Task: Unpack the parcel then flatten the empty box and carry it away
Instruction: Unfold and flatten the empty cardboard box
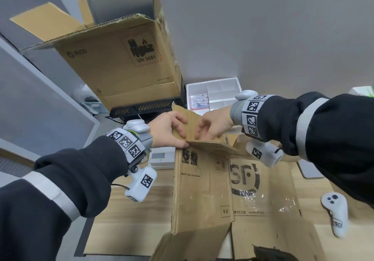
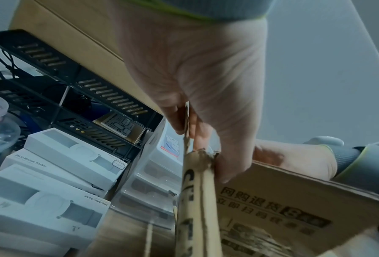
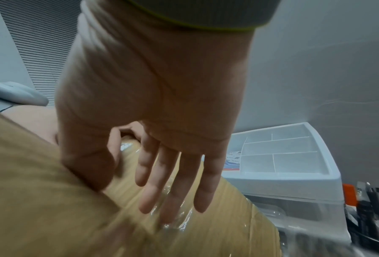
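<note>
Two cardboard boxes [image 1: 212, 189] [image 1: 121, 58], two hands [image 1: 168, 131] [image 1: 214, 125], one white controller [image 1: 335, 212].

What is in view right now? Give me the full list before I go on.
SF box: one, brown, collapsed on the wooden desk; its far flap is raised between both hands.
PICO box: one, brown, open, standing on a black rack at the back.
Divided tray: one, white, right of the rack.
Tracker boxes: several, white, stacked by the rack.
Controller: one, white, on the desk at the right.
Pen holder: one, black, beside the tray.
Left hand: grips the flap's left edge.
Right hand: fingers straight, pressed on the flap's taped face.
</note>
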Available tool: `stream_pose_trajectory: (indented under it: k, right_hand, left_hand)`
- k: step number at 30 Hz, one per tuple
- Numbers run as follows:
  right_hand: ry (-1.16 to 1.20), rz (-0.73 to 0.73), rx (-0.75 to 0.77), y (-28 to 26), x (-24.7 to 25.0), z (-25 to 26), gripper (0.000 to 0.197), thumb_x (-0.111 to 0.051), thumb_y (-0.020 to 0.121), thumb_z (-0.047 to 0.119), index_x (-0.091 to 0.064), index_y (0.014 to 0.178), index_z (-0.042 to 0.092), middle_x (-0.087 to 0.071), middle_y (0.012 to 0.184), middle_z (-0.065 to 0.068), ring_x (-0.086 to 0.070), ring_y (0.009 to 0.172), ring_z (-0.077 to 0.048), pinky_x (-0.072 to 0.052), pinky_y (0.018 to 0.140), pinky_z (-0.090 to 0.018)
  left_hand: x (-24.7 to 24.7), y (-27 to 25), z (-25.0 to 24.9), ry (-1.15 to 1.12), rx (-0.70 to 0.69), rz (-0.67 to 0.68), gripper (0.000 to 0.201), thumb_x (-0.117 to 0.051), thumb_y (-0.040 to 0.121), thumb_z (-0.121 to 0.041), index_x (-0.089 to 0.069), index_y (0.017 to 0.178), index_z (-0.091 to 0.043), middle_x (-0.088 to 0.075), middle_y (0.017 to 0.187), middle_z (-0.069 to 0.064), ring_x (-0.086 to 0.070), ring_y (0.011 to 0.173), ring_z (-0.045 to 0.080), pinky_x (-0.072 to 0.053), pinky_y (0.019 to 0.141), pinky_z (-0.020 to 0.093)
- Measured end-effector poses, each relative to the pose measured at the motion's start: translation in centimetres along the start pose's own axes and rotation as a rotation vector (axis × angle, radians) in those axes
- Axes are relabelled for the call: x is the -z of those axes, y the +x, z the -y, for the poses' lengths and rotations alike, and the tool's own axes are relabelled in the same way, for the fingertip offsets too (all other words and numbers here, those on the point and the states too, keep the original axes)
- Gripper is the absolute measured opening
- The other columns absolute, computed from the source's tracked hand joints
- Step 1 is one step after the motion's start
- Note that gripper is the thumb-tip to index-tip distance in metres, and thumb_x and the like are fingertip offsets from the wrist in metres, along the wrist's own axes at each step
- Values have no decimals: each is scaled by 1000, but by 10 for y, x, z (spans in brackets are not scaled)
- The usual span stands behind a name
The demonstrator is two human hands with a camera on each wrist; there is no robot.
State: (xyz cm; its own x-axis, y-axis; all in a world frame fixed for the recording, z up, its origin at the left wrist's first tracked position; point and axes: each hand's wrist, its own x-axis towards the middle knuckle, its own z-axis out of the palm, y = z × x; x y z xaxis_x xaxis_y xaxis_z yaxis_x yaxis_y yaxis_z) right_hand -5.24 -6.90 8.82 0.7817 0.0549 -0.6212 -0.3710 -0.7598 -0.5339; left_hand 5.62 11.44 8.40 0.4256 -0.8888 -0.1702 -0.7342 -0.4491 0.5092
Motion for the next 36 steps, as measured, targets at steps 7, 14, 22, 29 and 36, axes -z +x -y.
stream_pose_trajectory:
  k: [7, 14, 22, 29, 36]
  right_hand:
    - [269, -72, 35, -13, 13, 3, 66, -67, 67, 72, -71, 108, 20, -78, 97, -1, -75, 92, -22, -56, 91, -38]
    - [-31, -404, 40, 0, 7, -2, 113, -92, 63, 23, -20, 151, 28, -54, 125, 0, -65, 102, -22, -56, 93, -43]
    - [-18, -384, 33, 5, 18, -2, 43, -90, 69, 27, -56, 95, 34, -71, 98, 7, -70, 92, -16, -57, 89, -38]
    - [108, -478, -17, 14, 21, -6, 41, -87, 73, 30, -65, 105, 19, -73, 98, 1, -71, 89, -19, -57, 90, -41]
    - [279, -549, -99, 10, 30, -9, 43, -89, 67, 34, -67, 102, 22, -76, 98, -1, -74, 88, -24, -60, 85, -45]
  left_hand:
    - [-7, 0, 8, -20, -23, 11, 27, -82, 76, -16, -70, 54, -24, -62, 112, -18, -60, 83, -2, -40, 70, 20]
    - [-3, -3, 6, -95, -48, -79, 36, -80, 71, -8, -62, 48, -29, -65, 98, -15, -67, 80, 25, -56, 76, 38]
    - [-6, -9, 5, -70, -184, -215, 20, -77, 67, -11, -60, 63, -19, -63, 84, -1, -64, 76, 20, -55, 74, 42]
    - [-16, -13, 23, -74, 254, -74, 67, -90, 62, -44, -47, 104, -14, -64, 87, -1, -62, 68, 15, -55, 60, 35]
    - [-32, -30, 51, -73, 399, 391, 35, -88, 71, -40, -75, 100, -24, -78, 93, -1, -75, 82, 24, -64, 71, 41]
